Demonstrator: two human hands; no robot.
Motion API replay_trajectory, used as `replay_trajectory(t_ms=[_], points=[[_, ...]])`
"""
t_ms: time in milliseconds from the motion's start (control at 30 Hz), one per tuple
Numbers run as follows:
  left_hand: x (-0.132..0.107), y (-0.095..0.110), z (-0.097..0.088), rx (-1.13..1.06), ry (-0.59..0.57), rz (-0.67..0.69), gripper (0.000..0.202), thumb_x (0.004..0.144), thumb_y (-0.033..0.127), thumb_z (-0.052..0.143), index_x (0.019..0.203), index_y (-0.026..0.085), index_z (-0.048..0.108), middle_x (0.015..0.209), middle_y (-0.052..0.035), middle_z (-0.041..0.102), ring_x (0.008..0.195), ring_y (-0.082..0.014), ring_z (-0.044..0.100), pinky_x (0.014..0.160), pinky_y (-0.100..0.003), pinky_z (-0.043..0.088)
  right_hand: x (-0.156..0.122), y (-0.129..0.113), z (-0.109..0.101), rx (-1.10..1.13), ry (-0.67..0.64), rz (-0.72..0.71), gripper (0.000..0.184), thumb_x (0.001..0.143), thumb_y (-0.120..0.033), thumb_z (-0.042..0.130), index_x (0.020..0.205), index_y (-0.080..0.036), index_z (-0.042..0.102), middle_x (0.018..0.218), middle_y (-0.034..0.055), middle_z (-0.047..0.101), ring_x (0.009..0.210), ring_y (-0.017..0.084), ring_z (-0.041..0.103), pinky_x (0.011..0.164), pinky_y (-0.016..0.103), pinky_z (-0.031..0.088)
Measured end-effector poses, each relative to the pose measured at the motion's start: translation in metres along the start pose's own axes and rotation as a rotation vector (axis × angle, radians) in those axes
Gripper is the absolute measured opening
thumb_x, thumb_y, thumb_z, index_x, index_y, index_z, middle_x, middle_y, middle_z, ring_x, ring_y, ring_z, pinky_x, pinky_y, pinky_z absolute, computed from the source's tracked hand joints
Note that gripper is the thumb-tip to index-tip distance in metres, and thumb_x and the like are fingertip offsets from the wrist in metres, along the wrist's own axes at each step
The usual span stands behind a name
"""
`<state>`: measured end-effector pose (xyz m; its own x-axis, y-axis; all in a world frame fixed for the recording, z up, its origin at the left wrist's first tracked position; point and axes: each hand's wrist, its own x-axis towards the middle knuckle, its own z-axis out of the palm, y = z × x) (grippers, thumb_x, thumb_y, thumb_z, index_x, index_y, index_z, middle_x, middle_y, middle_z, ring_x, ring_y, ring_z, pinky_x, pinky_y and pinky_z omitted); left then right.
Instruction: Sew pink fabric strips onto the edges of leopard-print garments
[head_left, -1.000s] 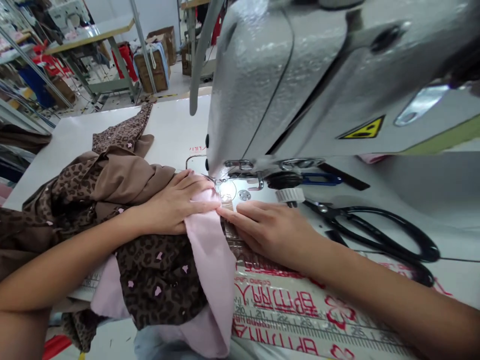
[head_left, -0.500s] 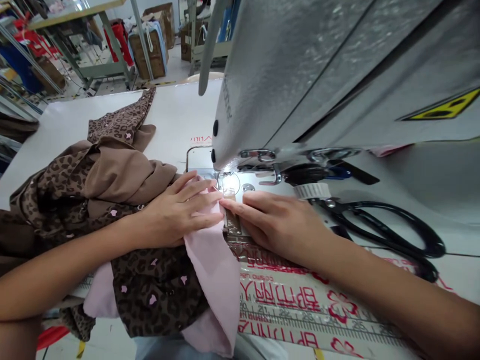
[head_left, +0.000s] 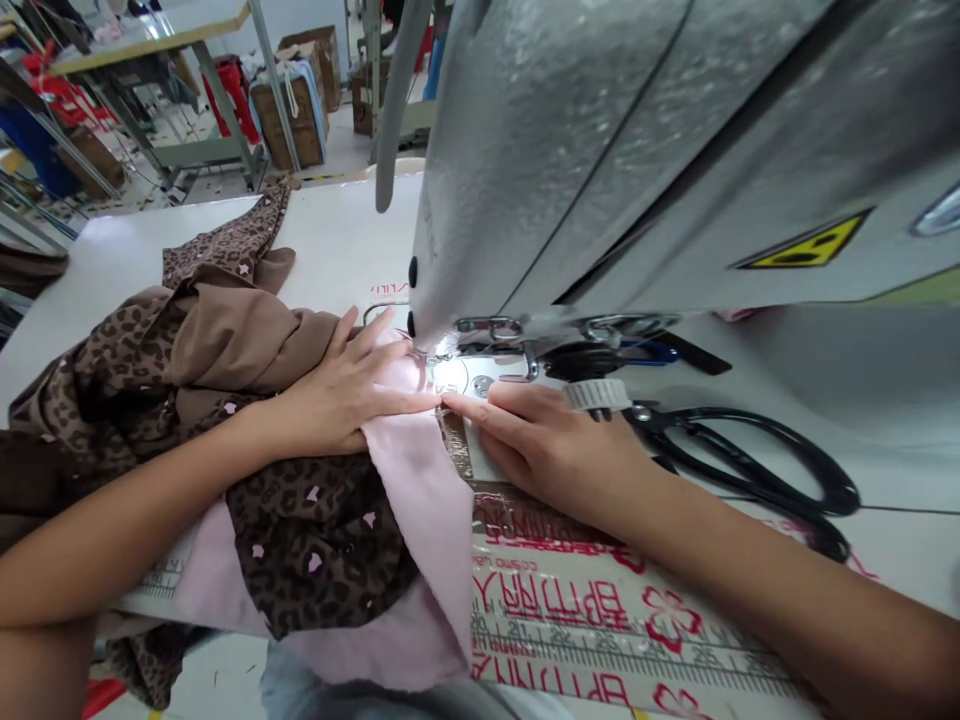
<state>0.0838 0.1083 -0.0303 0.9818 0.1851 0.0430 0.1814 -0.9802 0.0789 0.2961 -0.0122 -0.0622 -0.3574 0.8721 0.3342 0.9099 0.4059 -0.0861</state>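
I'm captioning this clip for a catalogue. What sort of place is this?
Probably a garment workshop: an industrial sewing machine on a white work table, large black scissors beside it, and heaped leopard-print fabric.

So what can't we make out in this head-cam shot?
Head view only:
Needle tip and stitch point: hidden by the sewing machine head above them.
Seam in the pink fabric: covered by the left hand.
Whatever lies under the right hand: covered by that hand.
Scissors blades: hidden behind the white ribbed collar.
Top of the machine: cut off by the frame's top edge.
Yellow warning label: symbol too blurred to read.
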Motion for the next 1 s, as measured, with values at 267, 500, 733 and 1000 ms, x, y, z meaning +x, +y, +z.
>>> replay_trajectory(t_ms=[267,500,733,1000], points=[[0.002,-0.007,0.000,0.001,0.001,0.039,0.040,0.085,0.032,0.048,0.125,0.035,0.046,0.111,-0.0086,0.047,0.114,-0.0321,0.036,0.100,-0.060,0.018,0.001,-0.002,-0.002,-0.149,-0.022,0.024,0.037,0.090,-0.025,0.035,0.121,-0.029,0.055,0.077,0.0054,0.064,0.062,0.018,0.055,0.043,0.026,0.024],[0.003,-0.007,-0.002,-0.017,-0.006,0.039,0.042,0.085,0.033,0.049,0.126,0.037,0.045,0.104,-0.0073,0.048,0.107,-0.0292,0.042,0.099,-0.058,0.020,0.001,-0.003,-0.004,-0.170,0.029,-0.019,0.035,0.090,-0.022,0.034,0.113,-0.023,0.060,0.072,0.0044,0.064,0.060,0.014,0.053,0.045,0.025,0.025],[0.003,-0.007,-0.003,-0.006,-0.007,0.011,0.038,0.086,0.036,0.044,0.124,0.034,0.049,0.098,-0.0084,0.047,0.104,-0.0297,0.043,0.097,-0.058,0.022,0.000,0.002,0.001,-0.154,0.148,-0.114,0.035,0.091,-0.021,0.034,0.116,-0.022,0.058,0.063,0.0025,0.061,0.052,0.014,0.048,0.046,0.027,0.025],[0.001,0.003,-0.006,0.112,0.081,0.042,0.041,0.083,0.044,0.049,0.121,0.029,0.051,0.111,-0.0101,0.049,0.112,-0.0317,0.040,0.099,-0.062,0.020,0.000,0.001,0.000,-0.136,0.165,-0.104,0.033,0.089,-0.022,0.034,0.108,-0.021,0.061,0.060,0.0028,0.059,0.049,0.015,0.047,0.044,0.028,0.023]])
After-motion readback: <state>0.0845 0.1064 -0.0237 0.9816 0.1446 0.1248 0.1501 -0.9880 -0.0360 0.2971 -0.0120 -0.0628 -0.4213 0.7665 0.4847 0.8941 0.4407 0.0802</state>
